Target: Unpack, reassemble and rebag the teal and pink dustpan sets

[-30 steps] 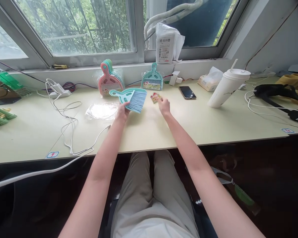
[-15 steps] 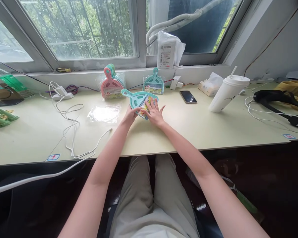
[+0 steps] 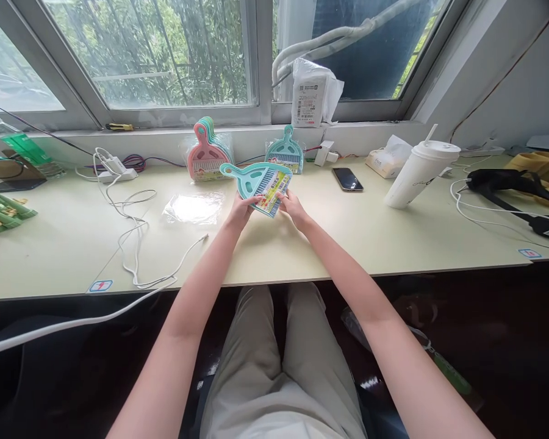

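Between my hands, above the desk, is a teal toy-sized dustpan [image 3: 252,181] with a brush nested in it and a yellow printed label across its wide end. Its handle points to the upper left. My left hand [image 3: 243,207] grips the lower left edge, thumb on top. My right hand [image 3: 293,207] pinches the right edge near the label. Behind it, a stack of wrapped dustpan sets [image 3: 205,155], pink in front, leans near the wall. Another teal dustpan set [image 3: 285,151] stands to its right. A clear plastic wrapper [image 3: 193,208] lies flat left of my hands.
White cables [image 3: 137,244] sprawl over the left of the desk [image 3: 348,238]. Rightward are a phone [image 3: 348,179], a tissue pack [image 3: 388,157], a tilted white cup [image 3: 419,174] and a black strap [image 3: 512,195]. A green-labelled bottle [image 3: 25,148] is far left.
My right hand, spread flat over the label before, has moved to the dustpan's right edge and closed on it. The label now shows. My left hand keeps its hold.
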Action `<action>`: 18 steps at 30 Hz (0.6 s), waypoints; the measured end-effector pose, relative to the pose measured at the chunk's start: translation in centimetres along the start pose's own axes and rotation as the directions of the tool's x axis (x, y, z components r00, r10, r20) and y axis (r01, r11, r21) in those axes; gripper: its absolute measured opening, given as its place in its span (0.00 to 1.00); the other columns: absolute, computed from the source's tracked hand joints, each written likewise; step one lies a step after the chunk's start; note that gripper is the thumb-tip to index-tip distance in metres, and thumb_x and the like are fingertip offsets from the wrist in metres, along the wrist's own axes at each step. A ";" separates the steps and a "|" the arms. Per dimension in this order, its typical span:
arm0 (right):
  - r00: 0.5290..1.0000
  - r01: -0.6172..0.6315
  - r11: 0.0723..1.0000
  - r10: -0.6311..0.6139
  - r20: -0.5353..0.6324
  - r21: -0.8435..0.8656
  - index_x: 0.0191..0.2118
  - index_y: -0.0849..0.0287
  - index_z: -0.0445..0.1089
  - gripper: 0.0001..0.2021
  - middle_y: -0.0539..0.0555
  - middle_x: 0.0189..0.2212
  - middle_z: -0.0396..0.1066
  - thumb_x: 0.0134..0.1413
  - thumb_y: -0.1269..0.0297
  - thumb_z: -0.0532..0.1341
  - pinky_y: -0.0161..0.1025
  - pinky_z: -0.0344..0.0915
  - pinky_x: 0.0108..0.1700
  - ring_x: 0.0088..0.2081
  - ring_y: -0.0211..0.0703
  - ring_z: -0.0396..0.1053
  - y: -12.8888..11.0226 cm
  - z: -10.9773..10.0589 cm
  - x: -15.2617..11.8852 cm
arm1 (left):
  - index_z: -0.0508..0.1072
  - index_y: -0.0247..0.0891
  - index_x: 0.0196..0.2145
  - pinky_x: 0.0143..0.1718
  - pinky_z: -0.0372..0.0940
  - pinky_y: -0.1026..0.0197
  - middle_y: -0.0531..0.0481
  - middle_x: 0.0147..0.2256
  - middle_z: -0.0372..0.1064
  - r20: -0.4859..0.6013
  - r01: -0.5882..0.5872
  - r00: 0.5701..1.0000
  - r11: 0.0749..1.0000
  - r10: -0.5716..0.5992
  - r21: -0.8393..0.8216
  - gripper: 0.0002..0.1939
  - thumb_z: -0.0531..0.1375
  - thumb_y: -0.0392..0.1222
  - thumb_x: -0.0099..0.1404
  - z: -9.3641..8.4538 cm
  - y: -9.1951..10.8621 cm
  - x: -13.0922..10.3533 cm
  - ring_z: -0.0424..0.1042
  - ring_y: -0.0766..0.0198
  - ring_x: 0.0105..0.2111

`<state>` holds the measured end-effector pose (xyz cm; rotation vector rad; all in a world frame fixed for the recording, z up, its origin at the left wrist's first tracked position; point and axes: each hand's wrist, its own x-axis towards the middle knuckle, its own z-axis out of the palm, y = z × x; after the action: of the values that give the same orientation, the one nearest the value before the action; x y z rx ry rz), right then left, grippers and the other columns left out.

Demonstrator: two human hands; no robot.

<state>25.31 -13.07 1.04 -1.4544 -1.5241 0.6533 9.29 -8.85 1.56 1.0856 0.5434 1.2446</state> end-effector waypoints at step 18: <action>0.955 -0.203 0.712 0.297 -0.026 0.673 0.41 0.59 0.67 0.06 0.51 0.33 0.77 0.58 0.73 0.57 0.44 0.76 0.41 0.28 0.38 0.76 0.8 -1.3 0.1 | 0.65 0.40 0.56 0.61 0.56 0.45 0.39 0.57 0.63 -0.331 0.106 0.872 0.521 0.360 0.847 0.24 0.55 0.31 0.61 -4.9 0.6 1.2 0.59 0.51 0.61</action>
<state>26.80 -13.13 0.94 -1.1081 -0.8376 1.1102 5.24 -6.05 0.24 1.6611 1.6228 1.4081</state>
